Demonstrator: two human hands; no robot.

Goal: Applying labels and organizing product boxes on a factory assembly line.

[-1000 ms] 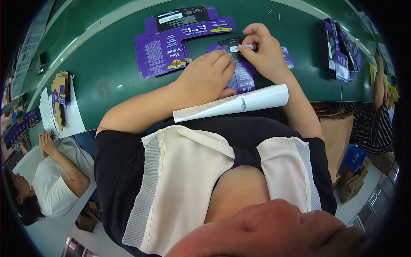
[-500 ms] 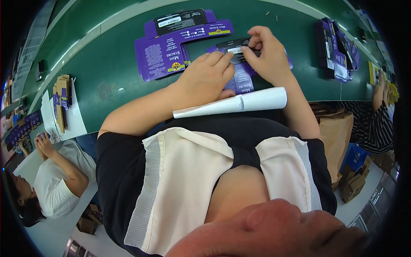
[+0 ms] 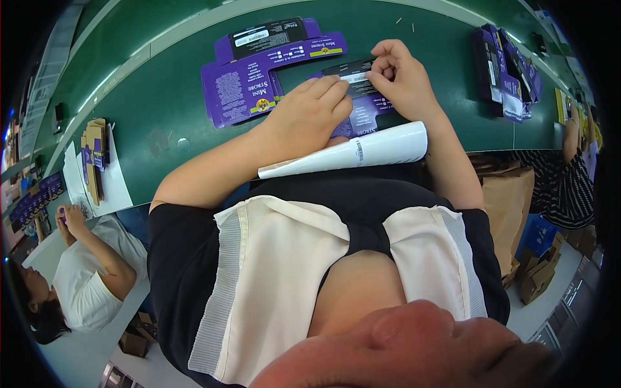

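A flat, unfolded purple-and-black cardboard box lies in front of me, partly covered by my hands. A white barcode label sits across its black panel. At the label's left end are the fingertips of my left hand, bent and close together; its thumb is mostly hidden beneath. My right hand pinches the label's right end between thumb and forefinger, the other fingers curled. A rolled white sheet with a small barcode lies between my forearms, against my body. Beyond my left hand lies another flat purple box, its black panel labelled.
Purple boxes are heaped at the right on the green table. Folded cartons lie on white paper at the left. A person in white works at the left; a striped sleeve shows at the right. Beside me stands a brown paper bag.
The box under my hands has shifted slightly toward me and left. My right fingers have drawn in closer to the label's end. My left hand has barely moved.
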